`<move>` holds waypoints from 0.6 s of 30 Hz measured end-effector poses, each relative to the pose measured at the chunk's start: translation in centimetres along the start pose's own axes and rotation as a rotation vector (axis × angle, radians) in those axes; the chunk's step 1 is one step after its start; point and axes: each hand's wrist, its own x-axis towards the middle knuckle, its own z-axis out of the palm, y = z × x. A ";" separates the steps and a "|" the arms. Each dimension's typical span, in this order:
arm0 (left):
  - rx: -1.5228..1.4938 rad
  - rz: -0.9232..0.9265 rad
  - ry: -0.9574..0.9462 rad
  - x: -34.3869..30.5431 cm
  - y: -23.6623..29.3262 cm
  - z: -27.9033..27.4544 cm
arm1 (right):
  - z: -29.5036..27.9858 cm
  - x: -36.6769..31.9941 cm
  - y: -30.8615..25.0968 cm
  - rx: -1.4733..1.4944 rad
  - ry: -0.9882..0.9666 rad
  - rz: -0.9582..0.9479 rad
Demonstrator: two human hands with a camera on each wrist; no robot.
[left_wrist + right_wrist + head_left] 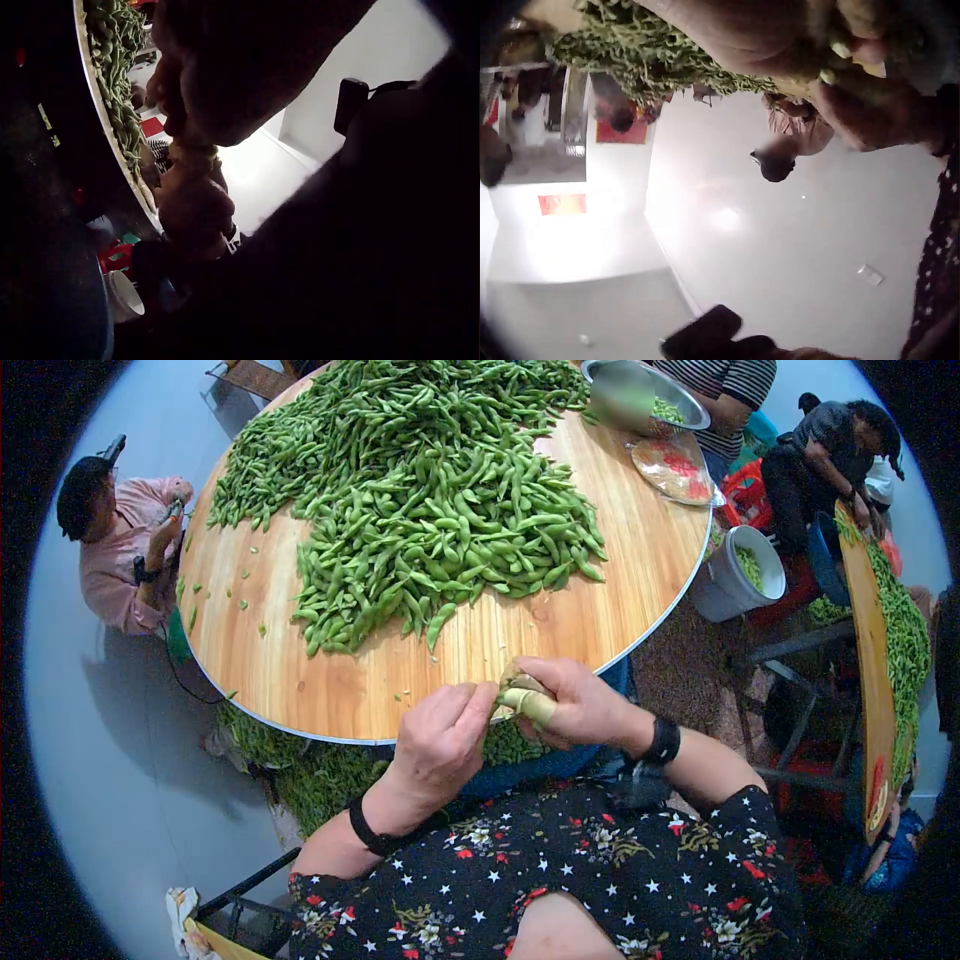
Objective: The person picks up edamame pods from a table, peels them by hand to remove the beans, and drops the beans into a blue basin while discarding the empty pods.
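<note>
Above the table's near edge, my left hand (440, 735) and right hand (572, 702) meet, fingertips close together. Both pinch a small green pod (503, 698), mostly covered by the fingers. A pale greenish wrapping (532, 705) covers the right thumb. Two light green beans (841, 49) show between the hands in the right wrist view, where the left hand (874, 112) faces the right hand (735, 30). The left wrist view is dark; the left hand (232, 67) touches the right (195, 202). A large heap of pods (440, 520) lies beyond them.
The round wooden table (640, 580) carries the heap, a metal bowl (690, 405) and a plastic-wrapped item (672, 468). A white bucket (715, 595) stands right of it. Other people sit left (125, 555) and right (820, 470). More greens (320, 770) lie below the near edge.
</note>
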 end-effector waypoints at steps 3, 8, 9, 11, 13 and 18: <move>0.001 -0.071 0.069 0.3 0.6 0.7 | 1.3 0.4 1.5 -0.348 0.285 -0.376; -0.066 -0.157 0.188 1.0 1.1 0.7 | 0.9 0.5 -1.1 0.769 0.128 0.157; -0.125 -0.190 0.225 1.2 1.2 0.6 | 0.8 0.6 -1.2 0.787 0.125 0.172; -0.079 -0.169 0.220 1.0 1.0 0.9 | 0.8 0.8 -1.6 0.631 0.167 0.132; -0.034 -0.151 0.209 0.9 1.3 0.9 | 0.9 1.0 -1.1 0.479 0.210 0.094; 0.018 -0.234 -0.066 -0.2 2.5 -1.7 | 0.9 1.9 1.7 -0.220 0.179 -0.302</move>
